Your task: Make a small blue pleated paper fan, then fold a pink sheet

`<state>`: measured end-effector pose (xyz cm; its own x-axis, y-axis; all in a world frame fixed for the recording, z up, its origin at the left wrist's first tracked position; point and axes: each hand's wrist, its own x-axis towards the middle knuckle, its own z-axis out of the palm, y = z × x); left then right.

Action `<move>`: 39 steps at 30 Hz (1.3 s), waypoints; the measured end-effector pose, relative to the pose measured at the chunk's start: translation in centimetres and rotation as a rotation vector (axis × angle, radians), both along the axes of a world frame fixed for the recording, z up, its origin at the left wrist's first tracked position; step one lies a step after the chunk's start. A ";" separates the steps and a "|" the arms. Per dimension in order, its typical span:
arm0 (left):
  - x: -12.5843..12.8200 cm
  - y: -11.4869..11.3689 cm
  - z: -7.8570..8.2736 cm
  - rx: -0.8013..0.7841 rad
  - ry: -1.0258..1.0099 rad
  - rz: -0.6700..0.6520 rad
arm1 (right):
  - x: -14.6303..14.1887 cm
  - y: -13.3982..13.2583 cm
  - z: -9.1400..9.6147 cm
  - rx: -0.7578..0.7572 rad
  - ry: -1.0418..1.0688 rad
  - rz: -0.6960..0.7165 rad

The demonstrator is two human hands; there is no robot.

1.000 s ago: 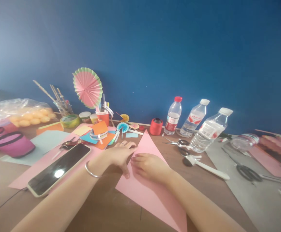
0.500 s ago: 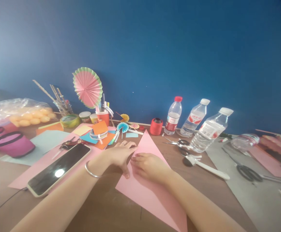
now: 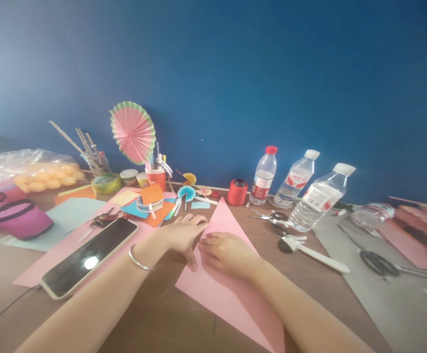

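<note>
A pink paper triangle (image 3: 231,294) lies on the brown table, its tip pointing away toward the wall. My left hand (image 3: 180,235), with a silver bangle on the wrist, rests flat on the paper's left edge, fingers stretched out and thumb down. Just to its right, my right hand (image 3: 226,252) presses on the paper with its fingers curled down onto the sheet. The two hands almost touch. Neither hand holds anything apart from the paper under it.
A phone (image 3: 88,257) lies on a pink sheet at left. Coloured paper scraps (image 3: 150,203), a pink paper fan (image 3: 133,131), a red thread spool (image 3: 237,192), three water bottles (image 3: 294,184), scissors (image 3: 272,216) and a white tool (image 3: 314,252) crowd the back and right. Purple containers (image 3: 20,218) stand far left.
</note>
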<state>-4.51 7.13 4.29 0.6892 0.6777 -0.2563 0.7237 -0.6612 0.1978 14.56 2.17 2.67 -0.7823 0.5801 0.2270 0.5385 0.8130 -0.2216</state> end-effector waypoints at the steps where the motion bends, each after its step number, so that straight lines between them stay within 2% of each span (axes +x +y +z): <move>1: 0.0 0.0 0.1 -0.003 0.003 0.004 | 0.0 0.0 0.1 -0.004 -0.002 -0.002; 7: 0.1 -0.3 0.4 -0.007 -0.008 0.002 | 0.0 -0.2 0.5 -0.028 0.009 -0.010; 10: 0.5 -0.6 0.5 -0.001 -0.026 0.052 | 0.0 -0.2 0.4 -0.063 0.021 -0.008; 17: 1.5 -1.3 0.6 0.127 -0.063 0.042 | 0.7 1.0 -0.5 -0.170 0.110 -0.009; 20: 1.5 -1.4 1.0 0.156 -0.059 0.037 | 1.5 1.8 -0.7 -0.175 0.127 -0.165; 24: 1.7 -1.6 1.3 0.204 -0.051 0.064 | 2.6 2.5 -1.2 -0.088 0.076 -0.383; 27: 2.5 -1.6 0.8 0.308 -0.063 0.073 | 2.9 2.7 -1.8 -0.043 0.054 -0.472; 31: 3.9 -1.5 -0.7 0.429 -0.092 0.107 | 2.9 3.0 -2.6 -0.076 0.036 -0.473; 34: 4.5 -1.4 -1.4 0.458 -0.104 0.161 | 2.8 3.3 -3.0 -0.111 0.018 -0.461; 39: 5.0 -1.3 -1.5 0.471 -0.094 0.207 | 2.7 3.4 -3.2 -0.103 0.015 -0.463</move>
<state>0.49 5.82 2.74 0.5336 0.8294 0.1656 0.8423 -0.5387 -0.0163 17.22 5.60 -0.52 -0.4331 0.8872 0.1591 0.8352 0.4613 -0.2993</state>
